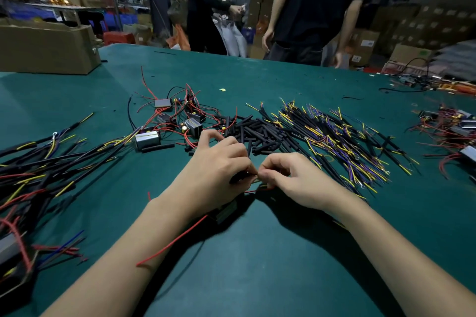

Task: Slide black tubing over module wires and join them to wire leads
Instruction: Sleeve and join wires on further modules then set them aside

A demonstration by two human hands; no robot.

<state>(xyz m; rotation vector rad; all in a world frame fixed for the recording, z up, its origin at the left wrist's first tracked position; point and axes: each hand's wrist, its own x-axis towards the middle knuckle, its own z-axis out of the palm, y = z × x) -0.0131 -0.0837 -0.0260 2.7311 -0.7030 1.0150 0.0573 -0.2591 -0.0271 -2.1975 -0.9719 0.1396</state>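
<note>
Both our hands, left hand [219,162] and right hand [291,177], pinch thin, limp module wires [253,183] near their bare tips, since these light strands likely bend easily.

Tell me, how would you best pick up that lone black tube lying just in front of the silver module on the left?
Pinch the black tube at its middle, coming straight down from above. It lies flat on the green mat, long axis roughly left to right, so fingers close across its narrow width from the near and far sides. The silver module sits just behind it, so I would keep the far finger close to the tube.
</note>
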